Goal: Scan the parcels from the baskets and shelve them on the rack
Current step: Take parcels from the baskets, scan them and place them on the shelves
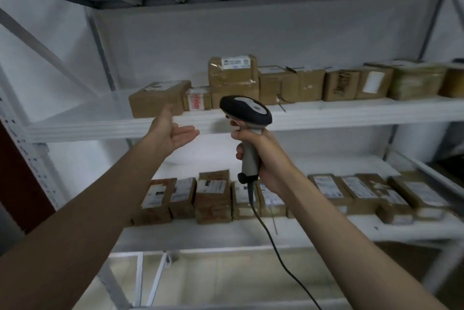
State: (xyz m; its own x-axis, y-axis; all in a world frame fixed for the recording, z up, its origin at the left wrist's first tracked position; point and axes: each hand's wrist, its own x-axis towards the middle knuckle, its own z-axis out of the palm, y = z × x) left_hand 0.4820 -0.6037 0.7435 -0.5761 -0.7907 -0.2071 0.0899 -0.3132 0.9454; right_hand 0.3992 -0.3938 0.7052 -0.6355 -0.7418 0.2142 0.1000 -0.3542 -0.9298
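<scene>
Head view showed the left hand spread and empty just near of the leftmost parcel on the rack, while the right hand gripped the scanner. Shelving looked finished; next calls for another parcel from the baskets, which were out of sight.

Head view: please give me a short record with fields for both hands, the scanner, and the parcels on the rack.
left hand: left hand open, palm up, thumb at the leftmost parcel
right hand: right hand grips the scanner by its handle
scanner cable: cable hangs down from the handle
upper shelf: upper shelf carries a row of brown parcels
lower shelf: lower shelf carries another row, labels facing up
</scene>
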